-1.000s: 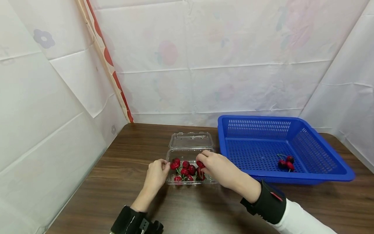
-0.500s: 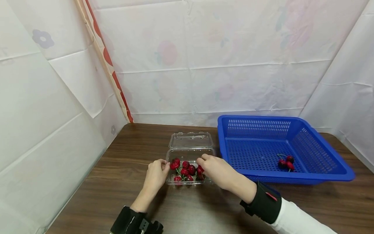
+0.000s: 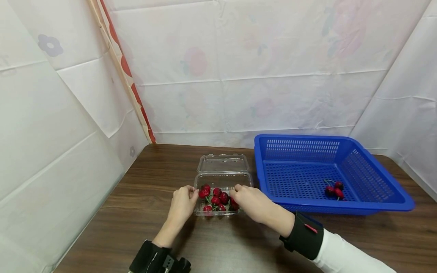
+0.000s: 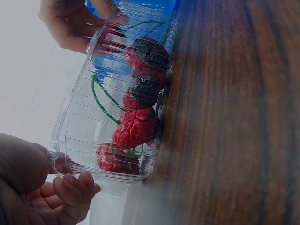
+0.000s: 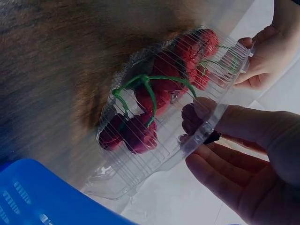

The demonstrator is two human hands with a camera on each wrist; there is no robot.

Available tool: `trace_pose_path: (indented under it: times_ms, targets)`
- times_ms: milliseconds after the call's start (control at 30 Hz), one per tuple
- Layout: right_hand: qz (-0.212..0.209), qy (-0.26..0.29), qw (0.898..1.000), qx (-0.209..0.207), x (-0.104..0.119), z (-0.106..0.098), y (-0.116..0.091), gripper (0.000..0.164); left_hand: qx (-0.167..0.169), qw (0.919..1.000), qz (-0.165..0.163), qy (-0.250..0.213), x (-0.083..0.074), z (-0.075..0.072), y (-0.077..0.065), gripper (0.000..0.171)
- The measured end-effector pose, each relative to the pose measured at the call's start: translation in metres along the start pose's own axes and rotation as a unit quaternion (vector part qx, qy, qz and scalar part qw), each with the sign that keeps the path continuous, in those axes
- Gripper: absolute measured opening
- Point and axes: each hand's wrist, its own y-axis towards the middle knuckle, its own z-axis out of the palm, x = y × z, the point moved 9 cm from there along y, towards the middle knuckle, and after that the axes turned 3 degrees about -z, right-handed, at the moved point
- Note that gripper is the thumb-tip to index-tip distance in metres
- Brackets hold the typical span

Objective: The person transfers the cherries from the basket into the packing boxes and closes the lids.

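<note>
A clear plastic clamshell box (image 3: 222, 178) stands on the table with its lid (image 3: 223, 164) folded back. Several red cherries (image 3: 216, 200) with green stems lie inside it. My left hand (image 3: 182, 203) pinches the box's left rim between thumb and fingers. Over the right part of the box, my right hand (image 3: 254, 201) reaches in from the side. In the right wrist view, its thumb and fingers pinch a dark red cherry (image 5: 191, 119) at the rim, partly hidden by plastic and fingers. A stemmed pair of cherries (image 5: 140, 133) lies below it.
To the right of the box stands a blue perforated basket (image 3: 307, 206), its rim close to the right forearm. Several cherries (image 3: 336, 190) lie inside near its right end. White printed sheets (image 3: 211, 76) hang behind and at both sides of the brown table (image 3: 143, 227).
My right hand has shifted a little left and lower over the box, with the cherry it pinches also sinking lower. The left hand, box and basket have stayed put.
</note>
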Motion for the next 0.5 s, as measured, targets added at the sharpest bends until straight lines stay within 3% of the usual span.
trace_pose_path:
  times_ms: [267, 500]
  targets:
    - [0.007, 0.004, 0.999, 0.040, 0.0002, 0.0056, 0.0007, 0.019, 0.001, 1.0000, -0.002, 0.001, 0.0003, -0.0001, 0.0001, 0.016]
    - [0.001, -0.001, 0.999, 0.043, 0.0008, 0.0036, -0.0007, 0.018, -0.002, 1.0000, -0.003, -0.001, 0.0009, 0.0004, 0.0004, 0.015]
